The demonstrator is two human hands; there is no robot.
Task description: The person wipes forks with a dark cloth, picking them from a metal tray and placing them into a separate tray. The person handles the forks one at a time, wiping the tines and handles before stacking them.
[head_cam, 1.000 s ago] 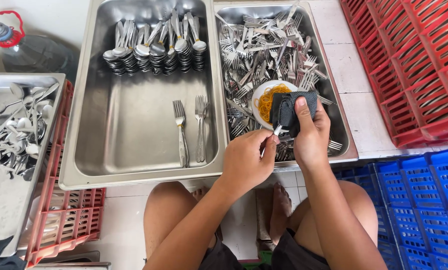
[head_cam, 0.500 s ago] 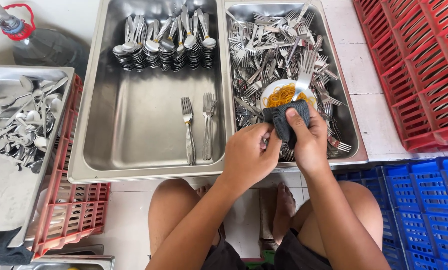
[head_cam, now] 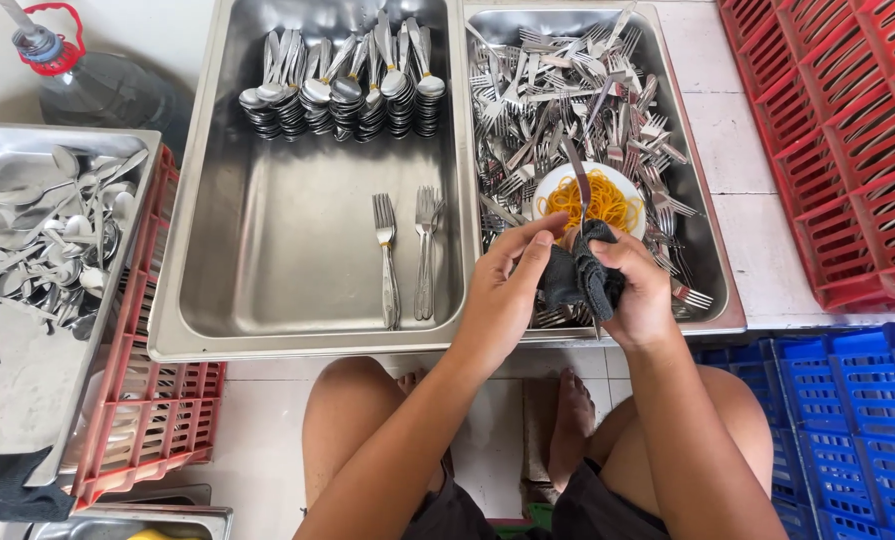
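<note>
My right hand grips a dark cloth wrapped round a piece of cutlery whose metal end sticks up over a white bowl of orange rubber bands. My left hand pinches the same cloth from the left. Both hands hover at the near edge of the right steel tray, which is heaped with loose forks. The middle steel tray holds rows of stacked spoons at the back and a few forks laid flat.
A steel tray of mixed spoons rests on a red crate at left. A water jug stands at the back left. Red crates sit at right, blue crates at near right. My bare knees and feet are below.
The view has shifted, and the cloth-wrapped cutlery has come nearer to me, off the bowl toward the tray's near edge. Both hands stay on the cloth.
</note>
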